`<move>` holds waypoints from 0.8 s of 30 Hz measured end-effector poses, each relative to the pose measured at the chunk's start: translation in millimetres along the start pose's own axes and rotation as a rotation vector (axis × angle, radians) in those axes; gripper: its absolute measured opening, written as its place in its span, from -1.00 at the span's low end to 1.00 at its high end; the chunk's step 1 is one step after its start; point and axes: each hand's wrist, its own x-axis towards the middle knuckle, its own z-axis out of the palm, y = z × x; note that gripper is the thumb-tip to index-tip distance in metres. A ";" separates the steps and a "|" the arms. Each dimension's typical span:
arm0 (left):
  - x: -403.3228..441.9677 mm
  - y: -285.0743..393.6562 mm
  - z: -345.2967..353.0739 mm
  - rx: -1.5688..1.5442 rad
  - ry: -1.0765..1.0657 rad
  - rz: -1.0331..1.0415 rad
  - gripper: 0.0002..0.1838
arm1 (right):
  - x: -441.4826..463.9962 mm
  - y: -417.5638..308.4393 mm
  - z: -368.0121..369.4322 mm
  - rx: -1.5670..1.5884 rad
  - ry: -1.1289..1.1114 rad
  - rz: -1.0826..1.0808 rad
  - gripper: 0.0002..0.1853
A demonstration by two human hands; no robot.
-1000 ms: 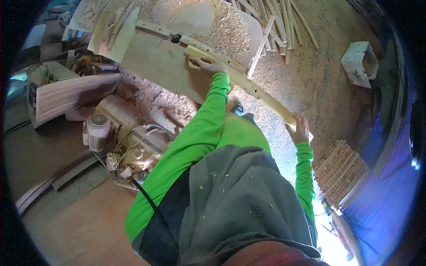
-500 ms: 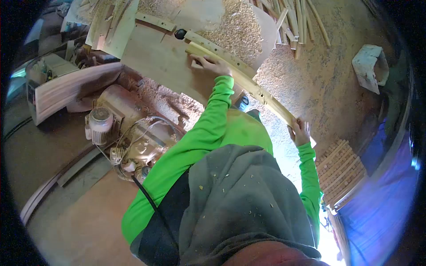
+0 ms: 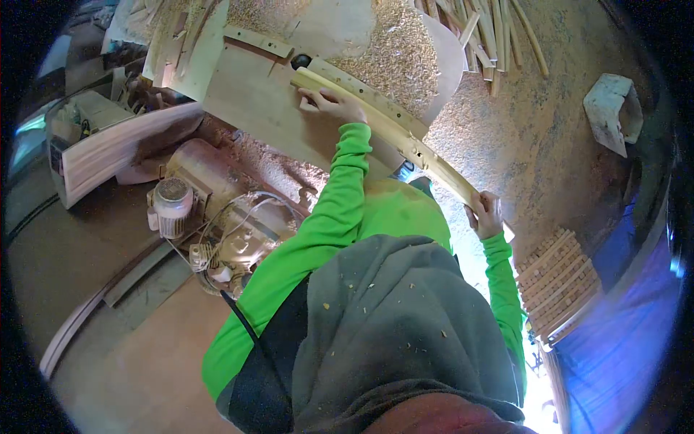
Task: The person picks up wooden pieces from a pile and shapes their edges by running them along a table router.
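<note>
A long pale wooden piece lies slantwise along a fence strip on a wooden worktop. Its right part sticks out past the worktop's edge and has a dark knot. My left hand rests against the piece near its left end, with fingers bent over it. Around its right end my right hand is closed. The piece's left end is close to a round dark cutter in the gap between two fence strips.
Wood shavings cover the worktop's far side. Loose sticks lie at the top right, a white container at the right, and stacked wood pieces below it. A motor stands at the left.
The view has shifted. The wooden piece has slid a little up and left along the fence, its end now nearer the cutter. My right hand has closed round the other end.
</note>
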 end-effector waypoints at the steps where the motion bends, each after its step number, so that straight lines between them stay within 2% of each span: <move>1: 3.3 -12.4 9.8 -0.051 0.033 0.024 -0.46 | 3.1 -1.7 1.4 0.012 0.007 0.003 -0.50; 2: 6.8 -18.7 16.0 -0.103 0.066 0.049 -0.46 | 7.1 -2.5 1.8 0.006 0.014 -0.006 -0.50; 5: 15.6 -1.4 2.8 -0.004 -0.004 0.009 -0.45 | 10.6 -8.2 8.1 0.025 0.039 -0.003 -0.51; 11: 29.4 -15.0 13.7 -0.164 -0.021 -0.002 -0.46 | 30.2 -18.1 2.2 0.007 0.055 -0.028 -0.58; 14: 41.0 -46.6 39.5 -0.278 0.065 0.037 -0.47 | 36.6 -22.5 6.4 0.021 0.061 -0.007 -0.61; 17: 44.6 -20.1 22.4 -0.279 0.007 -0.048 -0.48 | 42.6 -29.4 7.2 0.036 0.068 0.020 -0.65; 20: 56.4 -30.7 29.4 -0.180 0.052 0.012 -0.48 | 47.6 -30.7 10.6 0.048 0.091 0.007 -0.62; 24: 69.7 -28.6 25.4 -0.150 0.026 -0.017 -0.49 | 56.1 -34.6 16.1 0.025 0.096 -0.002 -0.60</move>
